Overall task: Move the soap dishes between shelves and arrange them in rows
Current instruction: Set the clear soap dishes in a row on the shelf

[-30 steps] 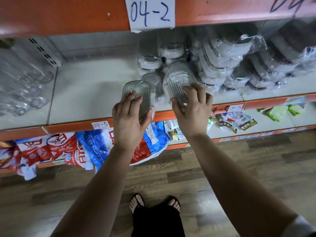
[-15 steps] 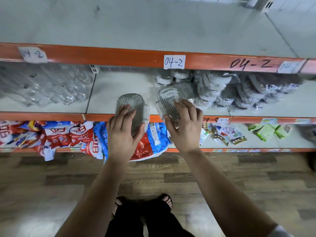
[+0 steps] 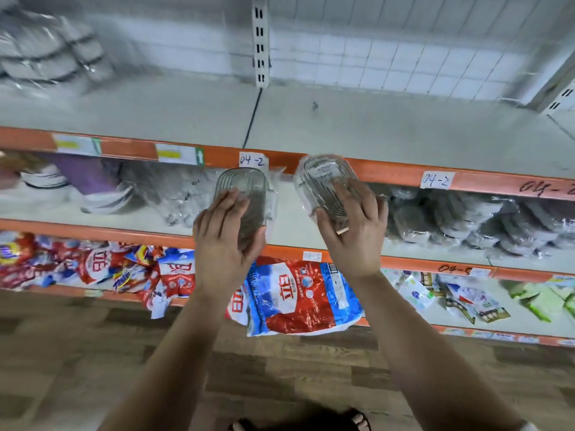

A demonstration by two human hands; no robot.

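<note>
My left hand (image 3: 224,241) grips a clear ribbed soap dish (image 3: 241,189) wrapped in plastic, held in front of the middle shelf. My right hand (image 3: 351,231) grips a second wrapped soap dish (image 3: 323,178), raised to the orange lip of the upper shelf (image 3: 389,126). The upper shelf board is bare here. More wrapped soap dishes (image 3: 473,222) lie piled on the middle shelf to the right.
A slotted upright post (image 3: 260,42) divides the upper shelf's wire back. Wrapped goods (image 3: 49,51) sit at its far left. Detergent bags (image 3: 292,293) hang off the bottom shelf. Plates and glassware (image 3: 102,188) fill the middle shelf's left. Wooden floor lies below.
Both hands have lifted the two soap dishes out of the middle shelf and upward toward the upper shelf's edge. The view has tilted up, showing the upper shelf.
</note>
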